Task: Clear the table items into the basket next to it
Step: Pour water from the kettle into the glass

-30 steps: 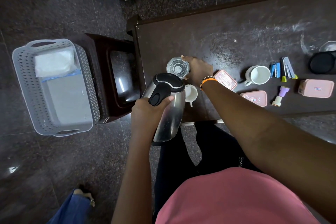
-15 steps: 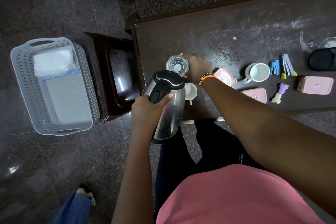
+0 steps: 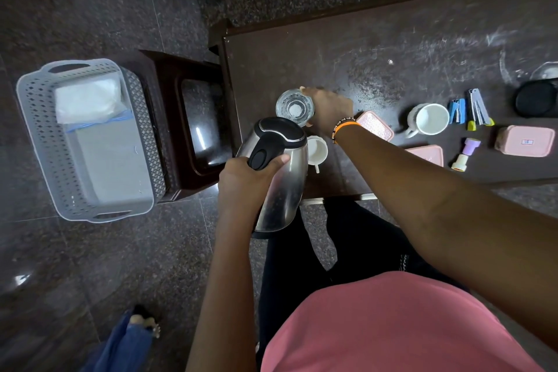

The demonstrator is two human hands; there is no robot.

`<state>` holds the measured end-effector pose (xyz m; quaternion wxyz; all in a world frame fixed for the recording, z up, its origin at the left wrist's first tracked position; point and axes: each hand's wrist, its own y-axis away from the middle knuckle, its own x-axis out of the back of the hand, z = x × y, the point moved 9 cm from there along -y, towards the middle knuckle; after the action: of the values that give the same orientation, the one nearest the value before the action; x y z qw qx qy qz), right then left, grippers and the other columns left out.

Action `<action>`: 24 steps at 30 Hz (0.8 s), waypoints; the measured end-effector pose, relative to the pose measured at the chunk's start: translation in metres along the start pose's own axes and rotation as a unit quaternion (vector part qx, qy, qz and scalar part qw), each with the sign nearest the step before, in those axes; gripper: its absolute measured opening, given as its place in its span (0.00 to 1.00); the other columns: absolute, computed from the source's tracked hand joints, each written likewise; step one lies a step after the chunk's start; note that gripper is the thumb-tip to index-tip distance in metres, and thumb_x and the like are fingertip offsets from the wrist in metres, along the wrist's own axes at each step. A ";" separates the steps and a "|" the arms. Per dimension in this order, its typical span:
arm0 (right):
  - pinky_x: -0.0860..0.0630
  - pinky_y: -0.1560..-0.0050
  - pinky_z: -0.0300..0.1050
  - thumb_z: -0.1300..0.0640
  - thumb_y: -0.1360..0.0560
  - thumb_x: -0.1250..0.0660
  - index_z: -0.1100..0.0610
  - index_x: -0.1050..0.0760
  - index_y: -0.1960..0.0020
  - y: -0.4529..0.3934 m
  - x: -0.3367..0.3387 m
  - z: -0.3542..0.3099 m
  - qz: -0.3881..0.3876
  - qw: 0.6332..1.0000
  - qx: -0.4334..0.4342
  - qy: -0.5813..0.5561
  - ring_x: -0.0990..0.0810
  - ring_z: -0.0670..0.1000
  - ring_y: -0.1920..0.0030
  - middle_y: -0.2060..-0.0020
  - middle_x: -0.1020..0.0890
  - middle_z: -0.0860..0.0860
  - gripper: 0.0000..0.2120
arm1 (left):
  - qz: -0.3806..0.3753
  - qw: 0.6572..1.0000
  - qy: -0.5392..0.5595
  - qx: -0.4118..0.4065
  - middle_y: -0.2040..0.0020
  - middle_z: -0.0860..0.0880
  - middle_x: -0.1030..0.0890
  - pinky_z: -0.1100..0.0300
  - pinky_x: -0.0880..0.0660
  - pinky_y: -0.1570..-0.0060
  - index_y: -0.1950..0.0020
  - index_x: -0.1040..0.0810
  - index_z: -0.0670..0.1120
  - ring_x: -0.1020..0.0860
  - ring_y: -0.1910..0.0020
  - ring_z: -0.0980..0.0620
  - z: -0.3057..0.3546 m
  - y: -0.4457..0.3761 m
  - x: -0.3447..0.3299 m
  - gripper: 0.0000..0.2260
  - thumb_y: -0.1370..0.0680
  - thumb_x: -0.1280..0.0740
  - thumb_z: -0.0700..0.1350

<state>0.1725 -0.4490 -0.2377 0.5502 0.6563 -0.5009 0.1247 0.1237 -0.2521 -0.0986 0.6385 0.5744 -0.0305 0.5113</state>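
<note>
My left hand (image 3: 246,178) grips the black handle of a steel electric kettle (image 3: 280,175), held above the dark table's (image 3: 347,57) near left corner. My right hand (image 3: 327,110) is wrapped around a clear drinking glass (image 3: 294,107) that stands on the table behind the kettle. A small white cup (image 3: 317,151) sits beside the kettle, partly hidden by it. The grey perforated basket (image 3: 39,142) stands on the floor at the left with a white bag (image 3: 87,100) and a grey block inside.
To the right on the table lie pink lidded boxes (image 3: 527,140), a white mug (image 3: 428,119), a blue stapler (image 3: 456,110), a grey stapler (image 3: 480,110), a purple stamp (image 3: 466,152) and a black round case (image 3: 536,100). A dark stool (image 3: 169,93) stands between basket and table. Another person's foot (image 3: 145,322) is at the lower left.
Almost nothing has moved: the kettle stays in my left hand and my right hand stays on the glass. The camera view shifted slightly.
</note>
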 end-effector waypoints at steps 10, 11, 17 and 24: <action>0.23 0.47 0.55 0.55 0.31 0.30 0.44 0.33 0.33 -0.001 -0.001 0.001 0.009 1.000 -0.004 -0.006 0.19 0.59 0.45 0.42 0.20 0.53 0.28 | -0.012 1.000 0.005 0.005 0.72 0.51 0.23 0.62 0.33 0.72 0.70 0.26 0.47 0.22 0.69 0.52 0.001 0.001 -0.003 0.21 0.36 0.27 0.63; 0.23 0.47 0.55 0.55 0.31 0.30 0.44 0.33 0.33 -0.001 -0.001 0.001 0.007 1.000 -0.004 -0.005 0.19 0.59 0.44 0.42 0.20 0.53 0.28 | -0.012 1.000 0.004 0.004 0.72 0.51 0.23 0.63 0.34 0.72 0.70 0.27 0.47 0.22 0.69 0.52 0.001 0.001 -0.003 0.21 0.36 0.27 0.63; 0.23 0.46 0.55 0.55 0.30 0.30 0.45 0.35 0.31 -0.001 0.000 0.001 0.007 1.000 0.004 0.004 0.20 0.59 0.43 0.41 0.21 0.53 0.30 | -0.013 1.000 0.008 0.004 0.71 0.51 0.22 0.62 0.32 0.71 0.69 0.26 0.46 0.21 0.68 0.50 0.001 0.000 -0.005 0.21 0.36 0.27 0.63; 0.23 0.47 0.54 0.55 0.30 0.31 0.46 0.33 0.31 0.001 0.002 0.000 0.013 1.000 0.008 0.001 0.20 0.60 0.43 0.41 0.21 0.53 0.28 | -0.012 1.000 0.008 0.005 0.71 0.53 0.22 0.63 0.33 0.72 0.70 0.25 0.47 0.22 0.69 0.53 0.000 0.000 -0.006 0.19 0.35 0.27 0.62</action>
<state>0.1728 -0.4503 -0.2355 0.5436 0.6538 -0.5084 0.1364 0.1203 -0.2561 -0.1022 0.6423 0.5733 -0.0158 0.5084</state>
